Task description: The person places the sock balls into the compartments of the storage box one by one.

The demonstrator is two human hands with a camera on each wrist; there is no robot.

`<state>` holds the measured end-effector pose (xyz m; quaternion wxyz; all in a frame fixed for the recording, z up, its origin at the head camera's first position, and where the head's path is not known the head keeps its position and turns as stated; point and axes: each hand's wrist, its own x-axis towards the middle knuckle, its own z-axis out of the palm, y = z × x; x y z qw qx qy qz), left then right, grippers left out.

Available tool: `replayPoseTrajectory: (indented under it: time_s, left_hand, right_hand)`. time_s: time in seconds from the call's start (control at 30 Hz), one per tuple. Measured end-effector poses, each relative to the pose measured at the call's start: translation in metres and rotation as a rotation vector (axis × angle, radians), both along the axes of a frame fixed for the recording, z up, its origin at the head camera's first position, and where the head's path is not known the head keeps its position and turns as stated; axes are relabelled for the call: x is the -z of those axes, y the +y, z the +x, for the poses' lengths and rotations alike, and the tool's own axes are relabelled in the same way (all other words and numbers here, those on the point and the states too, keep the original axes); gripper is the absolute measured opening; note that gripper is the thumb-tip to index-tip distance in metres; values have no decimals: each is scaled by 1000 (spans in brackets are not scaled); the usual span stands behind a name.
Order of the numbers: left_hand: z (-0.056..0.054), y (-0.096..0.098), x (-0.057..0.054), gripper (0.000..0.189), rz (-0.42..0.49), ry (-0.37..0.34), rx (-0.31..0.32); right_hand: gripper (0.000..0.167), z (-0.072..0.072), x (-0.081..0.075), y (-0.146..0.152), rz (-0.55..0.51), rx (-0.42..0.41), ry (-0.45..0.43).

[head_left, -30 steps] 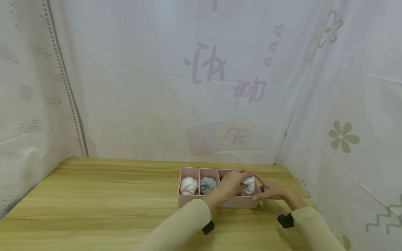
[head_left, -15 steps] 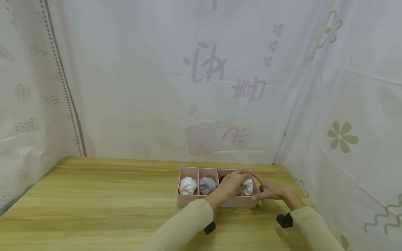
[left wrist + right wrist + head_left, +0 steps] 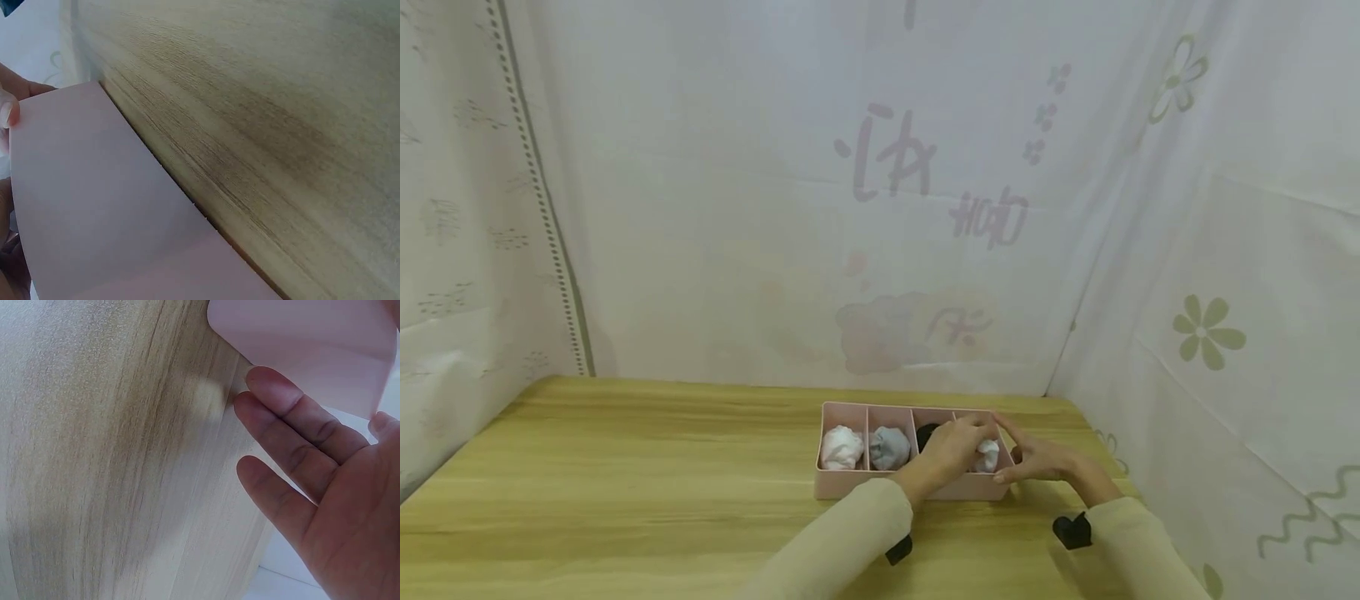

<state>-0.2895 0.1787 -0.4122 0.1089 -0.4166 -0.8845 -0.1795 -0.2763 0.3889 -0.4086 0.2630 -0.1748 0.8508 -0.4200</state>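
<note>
In the head view, a pale pink divided box (image 3: 842,483) stands on the table, its compartments in a row. My left hand (image 3: 953,446) reaches over the front wall into the rightmost compartment, its fingers on a white balled-up cloth (image 3: 988,457); the hand partly covers it. At the box's right end, my right hand (image 3: 1041,458) has its thumb on the front corner and its index finger on the back corner. The right wrist view shows that hand's other fingers (image 3: 294,437) straight beside the box's end wall. Part of the left hand shows at the left wrist view's left edge.
Another white balled cloth (image 3: 842,448) lies in the leftmost compartment, with a grey one (image 3: 890,448) beside it. A black one (image 3: 927,433) is partly hidden behind the left hand. The wooden table (image 3: 625,483) is bordered by patterned curtains (image 3: 737,208).
The white cloth under my left hand has gone lower into the rightmost compartment. More of the black cloth shows. The right hand stays at the box's end; the head view has shifted slightly.
</note>
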Motion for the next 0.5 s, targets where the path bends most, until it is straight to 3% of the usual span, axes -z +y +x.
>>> replayPoseTrajectory:
  time_s: [0.5]
  left_hand:
    - [3,7,1,24,-159,129,-83]
  right_hand:
    - [110,1,1,-1,18,8,9]
